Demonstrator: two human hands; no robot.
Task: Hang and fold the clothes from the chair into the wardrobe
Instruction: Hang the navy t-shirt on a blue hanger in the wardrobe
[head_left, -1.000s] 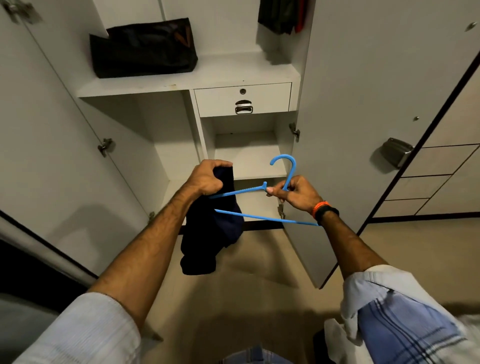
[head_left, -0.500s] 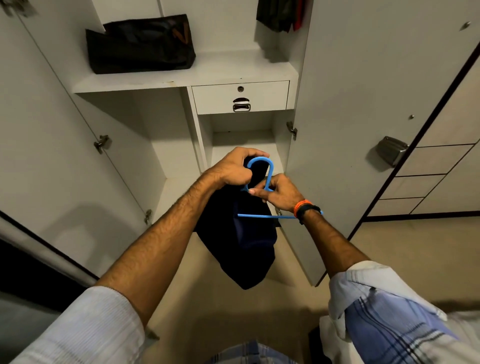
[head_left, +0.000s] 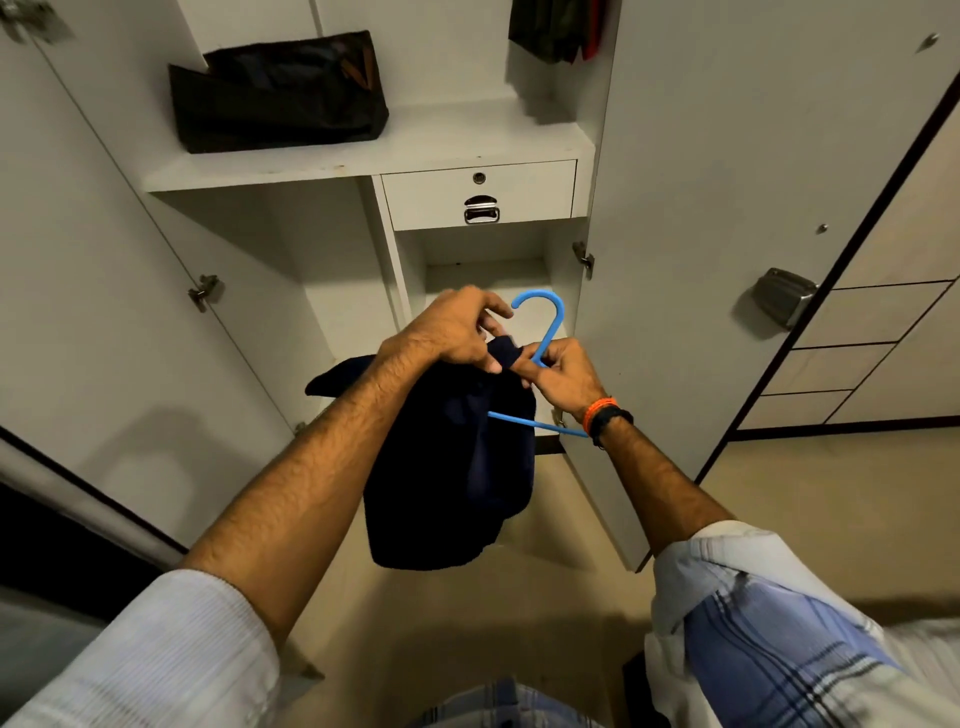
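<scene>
Head view: right hand (head_left: 563, 376) pinches hanger (head_left: 545, 332) at its neck to steady it before the open wardrobe (head_left: 363, 161), while left hand (head_left: 452, 332) grips the dark garment (head_left: 452, 467), likely working its collar over the hanger's shoulder so it hangs evenly.

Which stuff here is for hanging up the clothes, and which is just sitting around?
For the job: dark navy garment, blue hanger, wardrobe, left hand and right hand holding them.

Just sitting around: black bag on the shelf, closed drawer, clothes already hanging.
</scene>
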